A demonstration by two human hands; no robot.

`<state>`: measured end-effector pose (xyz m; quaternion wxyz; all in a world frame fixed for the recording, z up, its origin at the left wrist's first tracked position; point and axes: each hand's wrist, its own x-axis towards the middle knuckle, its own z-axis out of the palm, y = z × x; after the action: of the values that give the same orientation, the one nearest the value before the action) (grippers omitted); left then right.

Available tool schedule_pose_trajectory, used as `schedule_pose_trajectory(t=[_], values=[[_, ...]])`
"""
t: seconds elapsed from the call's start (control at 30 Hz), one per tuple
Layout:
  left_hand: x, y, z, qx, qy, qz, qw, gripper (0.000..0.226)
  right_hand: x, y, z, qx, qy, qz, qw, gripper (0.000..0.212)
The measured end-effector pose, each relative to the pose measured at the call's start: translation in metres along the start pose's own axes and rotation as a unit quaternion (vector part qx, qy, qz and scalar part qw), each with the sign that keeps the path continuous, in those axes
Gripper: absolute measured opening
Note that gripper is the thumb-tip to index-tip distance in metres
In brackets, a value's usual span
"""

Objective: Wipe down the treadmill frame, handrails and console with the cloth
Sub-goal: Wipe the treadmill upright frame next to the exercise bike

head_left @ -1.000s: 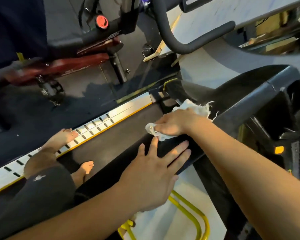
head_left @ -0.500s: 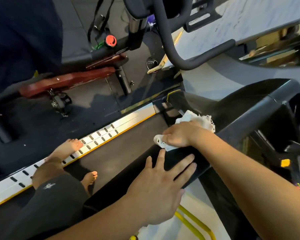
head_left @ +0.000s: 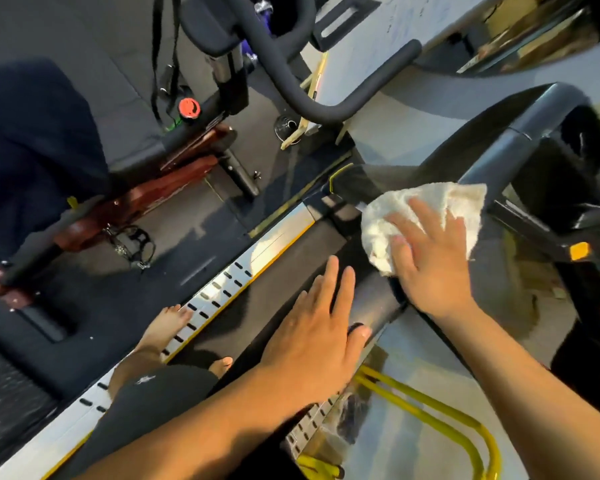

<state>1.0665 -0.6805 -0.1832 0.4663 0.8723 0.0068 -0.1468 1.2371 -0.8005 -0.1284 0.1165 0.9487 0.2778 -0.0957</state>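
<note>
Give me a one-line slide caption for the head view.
Right hand presses a white cloth flat on the dark treadmill handrail while the left hand rests open on it.

We are in a gym: a black treadmill with a dark running belt and slotted silver side rail fills the near view, a red-framed exercise bike stands far left on dark rubber floor matting.

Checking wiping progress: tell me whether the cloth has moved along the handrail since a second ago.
Yes. The cloth under the right hand has slid up the handrail, away from the resting left hand.
</note>
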Motion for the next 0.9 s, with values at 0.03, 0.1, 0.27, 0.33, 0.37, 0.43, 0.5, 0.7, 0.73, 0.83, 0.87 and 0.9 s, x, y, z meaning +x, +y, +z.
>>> schedule_pose_trajectory(t=[0.03, 0.1, 0.27, 0.33, 0.37, 0.43, 0.5, 0.7, 0.73, 0.83, 0.87, 0.9], values=[[0.001, 0.001, -0.001, -0.009, -0.007, -0.019, 1.000, 0.072, -0.019, -0.011, 0.004, 0.020, 0.014, -0.005, 1.000, 0.050], [0.003, 0.002, 0.000, -0.001, -0.018, -0.030, 0.999, 0.073, -0.051, -0.021, 0.009, 0.065, 0.020, -0.026, 0.997, 0.052], [0.012, 0.003, 0.003, 0.056, -0.012, 0.005, 0.998, 0.076, -0.029, 0.003, 0.018, 0.131, 0.053, 0.002, 0.990, 0.058], [0.018, 0.006, 0.006, 0.104, -0.001, 0.045, 0.994, 0.075, -0.002, 0.010, 0.016, 0.189, 0.079, 0.112, 0.972, 0.060], [0.021, 0.007, 0.008, 0.143, 0.012, 0.070, 0.987, 0.075, 0.007, 0.010, 0.015, 0.222, 0.091, 0.160, 0.958, 0.064], [0.025, 0.007, 0.009, 0.198, 0.024, 0.105, 0.974, 0.075, 0.008, 0.005, 0.015, 0.300, 0.133, 0.219, 0.919, 0.074], [0.027, 0.006, 0.009, 0.223, 0.031, 0.127, 0.966, 0.074, -0.010, -0.002, 0.018, 0.416, 0.147, 0.257, 0.860, 0.072], [0.054, 0.024, 0.004, 0.291, 0.017, 0.159, 0.943, 0.087, -0.092, -0.050, 0.057, 0.745, 0.024, 0.396, 0.535, 0.027], [0.062, 0.029, 0.003, 0.294, 0.013, 0.172, 0.940, 0.089, -0.102, -0.058, 0.066, 0.796, -0.021, 0.387, 0.464, 0.030], [0.079, 0.040, 0.000, 0.317, 0.006, 0.194, 0.928, 0.089, -0.104, -0.067, 0.068, 0.893, -0.035, 0.307, 0.328, 0.038], [0.082, 0.043, -0.001, 0.318, 0.006, 0.196, 0.928, 0.086, -0.094, -0.059, 0.073, 0.894, -0.007, 0.310, 0.324, 0.039], [0.082, 0.045, -0.002, 0.315, 0.009, 0.198, 0.928, 0.084, -0.078, -0.048, 0.068, 0.905, 0.025, 0.313, 0.288, 0.038]])
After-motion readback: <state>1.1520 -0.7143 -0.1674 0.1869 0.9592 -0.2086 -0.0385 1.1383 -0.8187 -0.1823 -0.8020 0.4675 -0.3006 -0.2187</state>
